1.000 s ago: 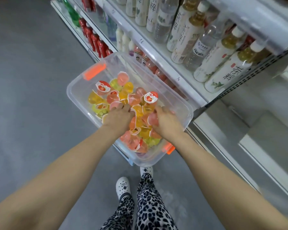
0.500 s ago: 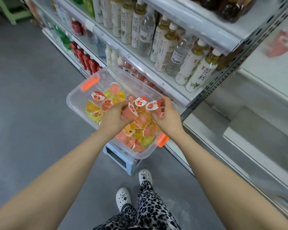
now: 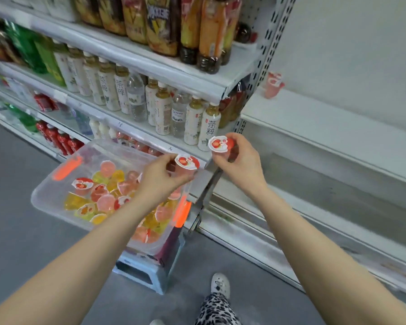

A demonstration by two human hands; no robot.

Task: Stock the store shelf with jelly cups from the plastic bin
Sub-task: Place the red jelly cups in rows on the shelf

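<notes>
A clear plastic bin (image 3: pixel 45 195) with orange latches holds several pink, yellow and orange jelly cups and stands on a small blue stool. My left hand (image 3: pixel 159 178) grips a red-lidded jelly cup (image 3: pixel 187 162) above the bin's right end. My right hand (image 3: pixel 240 160) holds a second red-lidded jelly cup (image 3: pixel 219 144), raised further right, in front of the shelf upright. One pink jelly cup (image 3: pixel 272 86) stands on the white shelf (image 3: pixel 326 123) at the right.
Left shelves carry rows of tea, water and soda bottles (image 3: pixel 164 111). A perforated metal upright (image 3: pixel 260 73) divides them from the white shelves on the right. The blue stool (image 3: pixel 148 270) and my shoe (image 3: pixel 220 283) are on the grey floor.
Both hands have lifted out of the bin, each with a jelly cup, and moved right toward the white shelves. The view has tilted upward, showing higher shelves.
</notes>
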